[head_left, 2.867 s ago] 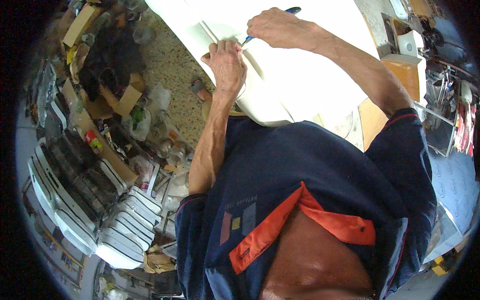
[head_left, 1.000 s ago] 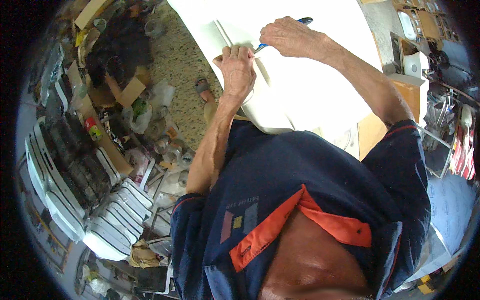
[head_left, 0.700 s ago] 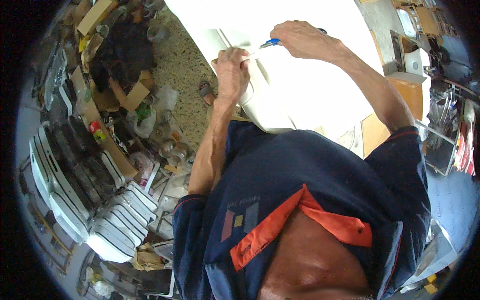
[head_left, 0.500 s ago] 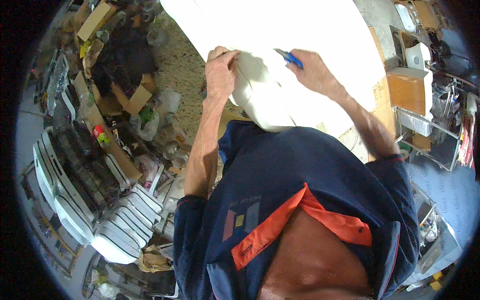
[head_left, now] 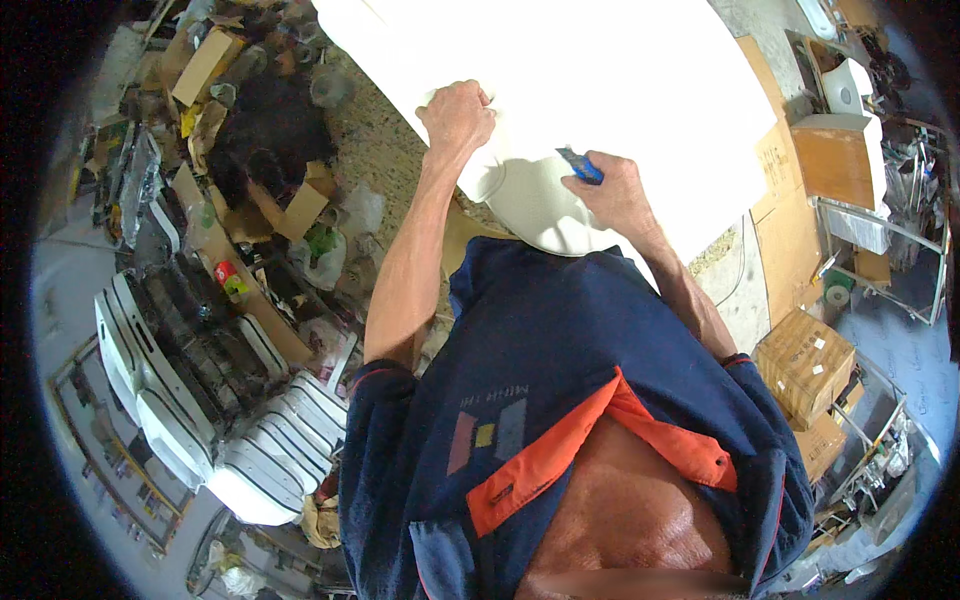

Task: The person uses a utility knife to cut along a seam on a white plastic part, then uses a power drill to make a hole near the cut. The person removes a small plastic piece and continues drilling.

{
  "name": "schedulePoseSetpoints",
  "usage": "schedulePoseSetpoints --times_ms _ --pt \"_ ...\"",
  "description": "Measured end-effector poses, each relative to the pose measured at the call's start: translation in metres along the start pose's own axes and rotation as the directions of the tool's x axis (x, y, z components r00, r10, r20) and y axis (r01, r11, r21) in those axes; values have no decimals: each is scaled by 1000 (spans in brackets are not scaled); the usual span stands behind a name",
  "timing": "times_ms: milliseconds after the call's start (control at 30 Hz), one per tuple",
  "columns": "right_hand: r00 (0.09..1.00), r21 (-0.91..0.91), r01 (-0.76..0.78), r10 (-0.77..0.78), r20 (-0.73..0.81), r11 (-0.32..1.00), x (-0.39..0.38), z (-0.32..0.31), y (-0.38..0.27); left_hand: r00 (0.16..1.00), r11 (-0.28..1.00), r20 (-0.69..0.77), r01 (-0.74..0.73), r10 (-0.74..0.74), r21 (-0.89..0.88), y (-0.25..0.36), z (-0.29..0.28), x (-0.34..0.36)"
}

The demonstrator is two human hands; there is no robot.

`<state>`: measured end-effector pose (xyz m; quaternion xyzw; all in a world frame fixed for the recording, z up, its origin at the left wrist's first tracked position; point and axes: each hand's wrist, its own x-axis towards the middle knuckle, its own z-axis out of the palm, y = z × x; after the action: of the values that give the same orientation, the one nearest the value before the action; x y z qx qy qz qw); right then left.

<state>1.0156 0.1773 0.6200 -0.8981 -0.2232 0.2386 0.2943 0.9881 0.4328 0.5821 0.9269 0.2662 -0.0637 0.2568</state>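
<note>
A large white piece (head_left: 640,75), smooth and very brightly lit, spreads out in front of me; whether it is sheet or padding cannot be made out. Its near end curves down close to my shirt, with soft folds in shade. My left hand (head_left: 457,118) is closed at its left edge, fingers curled over the white material. In my right hand (head_left: 612,190) is a blue utility knife (head_left: 581,167), gripped with its tip pointing up and left. The knife is over the near part of the white piece; contact cannot be told.
Cardboard (head_left: 785,230) lies along the right side, with a wooden box (head_left: 806,365) nearer me. White curved panels (head_left: 262,462) are stacked at lower left. Scrap cardboard (head_left: 208,66) and plastic litter the left floor. A metal rack (head_left: 900,270) stands far right.
My right hand has drawn the knife nearer to my body. My left hand has shifted slightly farther away and right, now fist-like on the edge. The whole view has turned a little.
</note>
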Motion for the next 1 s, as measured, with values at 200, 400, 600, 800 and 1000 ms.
schedulePoseSetpoints --times_ms 200,400,600,800,1000 --pt "987 344 -143 160 -21 928 -6 -35 5 996 999 -75 -49 49 5 -3 5 -3" --pt "937 360 -253 320 -139 898 -46 -52 43 900 868 -254 -418 354 -269 -21 17 -3" --pt "645 676 -296 663 -379 675 -132 -33 99 839 778 -258 -542 480 -316 -32 11 6" --pt "26 864 -274 901 -432 422 -252 68 144 860 827 109 -434 498 -357 -34 -22 38" --pt "-149 888 -376 929 -340 265 -320 279 132 717 786 321 -549 618 -286 -26 -37 73"
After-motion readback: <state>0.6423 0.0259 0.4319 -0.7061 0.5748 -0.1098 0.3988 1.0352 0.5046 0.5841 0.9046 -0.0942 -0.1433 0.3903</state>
